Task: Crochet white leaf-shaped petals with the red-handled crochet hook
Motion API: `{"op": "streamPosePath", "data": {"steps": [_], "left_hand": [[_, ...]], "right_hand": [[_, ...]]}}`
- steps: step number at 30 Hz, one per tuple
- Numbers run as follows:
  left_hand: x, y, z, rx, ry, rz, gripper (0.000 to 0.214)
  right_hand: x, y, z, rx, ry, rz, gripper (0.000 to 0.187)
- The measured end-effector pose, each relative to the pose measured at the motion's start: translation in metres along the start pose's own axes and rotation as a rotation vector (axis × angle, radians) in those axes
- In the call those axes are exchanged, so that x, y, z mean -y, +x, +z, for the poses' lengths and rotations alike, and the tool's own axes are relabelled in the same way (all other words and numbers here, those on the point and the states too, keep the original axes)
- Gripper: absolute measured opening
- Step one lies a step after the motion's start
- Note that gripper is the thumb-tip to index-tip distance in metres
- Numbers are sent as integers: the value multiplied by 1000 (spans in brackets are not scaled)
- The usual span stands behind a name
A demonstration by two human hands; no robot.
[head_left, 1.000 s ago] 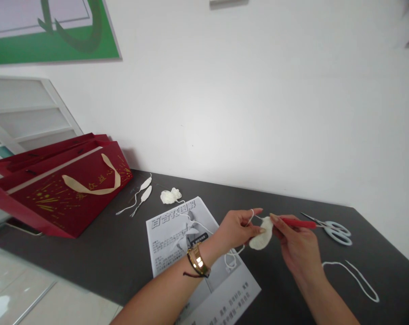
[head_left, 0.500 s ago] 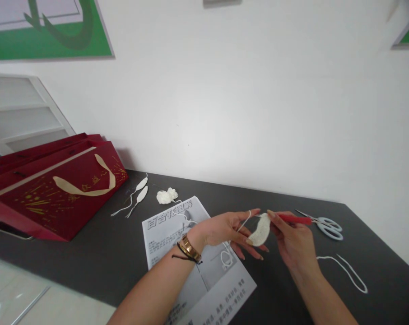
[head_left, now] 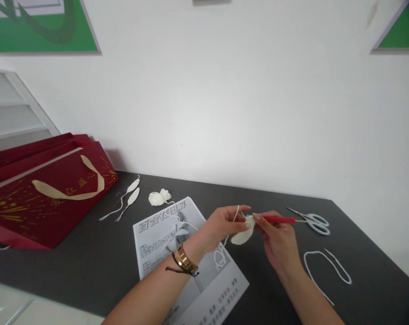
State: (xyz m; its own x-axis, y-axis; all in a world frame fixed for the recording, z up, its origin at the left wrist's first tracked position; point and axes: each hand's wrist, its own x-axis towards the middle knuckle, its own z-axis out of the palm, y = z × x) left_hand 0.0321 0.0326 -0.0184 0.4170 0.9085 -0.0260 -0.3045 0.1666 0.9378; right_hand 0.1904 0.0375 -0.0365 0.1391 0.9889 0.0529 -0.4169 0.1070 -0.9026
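Note:
My left hand (head_left: 222, 224) pinches a small white crocheted piece (head_left: 242, 234) above the dark table (head_left: 89, 253), with white yarn looped over its index finger. My right hand (head_left: 278, 241) grips a red-handled crochet hook (head_left: 279, 220) whose tip meets the top of that piece. A yarn strand trails down from the piece onto a printed instruction sheet (head_left: 164, 243) lying under my left wrist, which wears a gold bracelet.
Light blue scissors (head_left: 311, 221) lie right of my hands, with a loose loop of white yarn (head_left: 326, 266) in front of them. Two white crocheted leaves (head_left: 130, 194) and a small white crocheted lump (head_left: 159, 197) rest near the wall. Red gift bags (head_left: 38, 194) lie at the left.
The view has shifted, so everything sits further left in frame. My left fingers, spread half a second ago, have closed round the crocheted piece again; the hook stays at its top.

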Motion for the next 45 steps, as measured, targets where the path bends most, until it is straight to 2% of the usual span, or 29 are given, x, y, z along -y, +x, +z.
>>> {"op": "streamPosePath", "data": {"steps": [4,8,12,15,20,31,38,45], "left_hand": [[-2,-2,8,-99,95,43,57],[-5,-2,9,-136,173,76,49],[-7,-3,7,-98,188,84,45],[-10,-6,5,-24,158,50,49],[-15,-9,1,73,87,-16,54],[-17,-9,-3,55,79,-5,52],[-9,-4,1,-52,110,38,46],[1,-5,6,-11,153,25,49]], "right_hand": [[-2,-4,2,13,7,-21,17],[1,-8,5,85,40,19,15],[7,-8,6,141,69,85,19],[12,-7,6,118,92,141,27],[17,-8,5,168,109,204,23],[17,-7,2,157,38,144,21],[16,-5,0,115,15,141,20],[13,-3,-3,137,-51,150,24]]}}
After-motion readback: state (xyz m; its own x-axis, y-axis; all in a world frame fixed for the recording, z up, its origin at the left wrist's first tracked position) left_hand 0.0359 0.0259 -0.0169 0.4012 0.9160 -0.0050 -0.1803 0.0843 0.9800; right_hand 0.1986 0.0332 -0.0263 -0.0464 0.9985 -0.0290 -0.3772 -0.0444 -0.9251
